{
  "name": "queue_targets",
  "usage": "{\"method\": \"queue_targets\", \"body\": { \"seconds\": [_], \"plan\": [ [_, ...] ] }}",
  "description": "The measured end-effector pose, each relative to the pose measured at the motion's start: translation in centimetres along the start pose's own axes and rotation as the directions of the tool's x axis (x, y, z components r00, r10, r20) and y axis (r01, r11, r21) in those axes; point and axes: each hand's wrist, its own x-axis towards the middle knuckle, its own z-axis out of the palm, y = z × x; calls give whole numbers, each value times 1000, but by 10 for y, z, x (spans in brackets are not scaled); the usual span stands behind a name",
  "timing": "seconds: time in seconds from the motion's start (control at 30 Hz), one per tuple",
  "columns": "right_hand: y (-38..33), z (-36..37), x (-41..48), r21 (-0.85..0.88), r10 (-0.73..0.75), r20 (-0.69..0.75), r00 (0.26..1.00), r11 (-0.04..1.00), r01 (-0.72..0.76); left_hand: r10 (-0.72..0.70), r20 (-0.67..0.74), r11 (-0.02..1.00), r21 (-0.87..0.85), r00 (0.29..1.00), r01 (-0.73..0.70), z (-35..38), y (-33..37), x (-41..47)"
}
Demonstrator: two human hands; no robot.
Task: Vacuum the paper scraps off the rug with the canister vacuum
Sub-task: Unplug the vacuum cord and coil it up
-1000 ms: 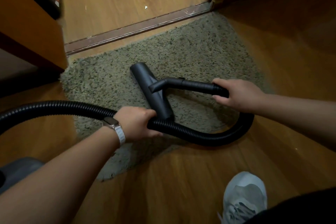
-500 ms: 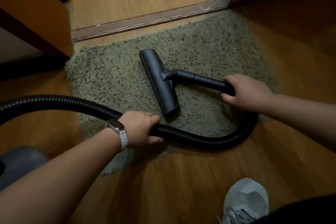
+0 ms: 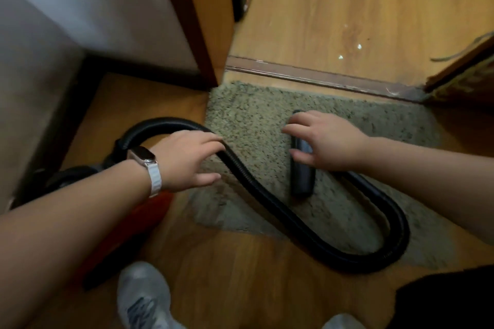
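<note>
A shaggy grey-green rug (image 3: pixel 254 120) lies before a doorway. On it rests the black floor nozzle (image 3: pixel 302 179), lengthwise, and the black ribbed hose (image 3: pixel 267 195) curls across the rug in an S. My right hand (image 3: pixel 328 141) hovers over the nozzle's far half with fingers spread, holding nothing. My left hand (image 3: pixel 187 157), with a watch on the wrist, is spread over the hose near the rug's left edge, fingers straight and not curled round it. The red and black canister (image 3: pixel 128 224) sits blurred at lower left. No scraps show on the rug.
Small white paper scraps (image 3: pixel 359 47) lie on the wood floor beyond the threshold strip (image 3: pixel 307 75). A wooden door frame (image 3: pixel 197 21) and a grey wall (image 3: pixel 53 35) close off the left. A door edge (image 3: pixel 459 75) stands at right. My grey shoe (image 3: pixel 144 299) is at the bottom.
Both hands have let go: the left released the hose, the right released the wand handle. The view swung left, and the hose now lies loose across the rug.
</note>
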Motion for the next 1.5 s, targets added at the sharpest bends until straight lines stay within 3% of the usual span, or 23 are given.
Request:
{"method": "queue_targets", "body": {
  "seconds": [0.23,0.53,0.83,1.03,1.2,1.37,1.5],
  "plan": [
    [-91,-40,86,-4,-275,-77,958,961,276,-298,-71,955,-31,952,297,-43,-43,-131],
    [-215,-48,154,-21,-535,-73,842,844,535,-669,-66,736,-197,740,648,-11,-56,-271],
    [-334,-30,201,-58,-731,-41,682,683,728,-708,100,685,-140,699,715,40,-84,-326],
    [-381,-6,227,-94,-773,113,624,617,781,-707,317,630,-122,632,767,96,-109,-334],
    [-386,5,234,-102,-792,49,609,602,792,-746,268,548,-272,609,791,125,-111,-332],
    [-385,11,236,-99,-825,-21,564,563,820,-775,232,526,-276,587,804,138,-107,-333],
    [-385,13,236,-108,-820,-24,571,570,814,-804,220,489,-283,552,825,135,-107,-327]
  ]
}}
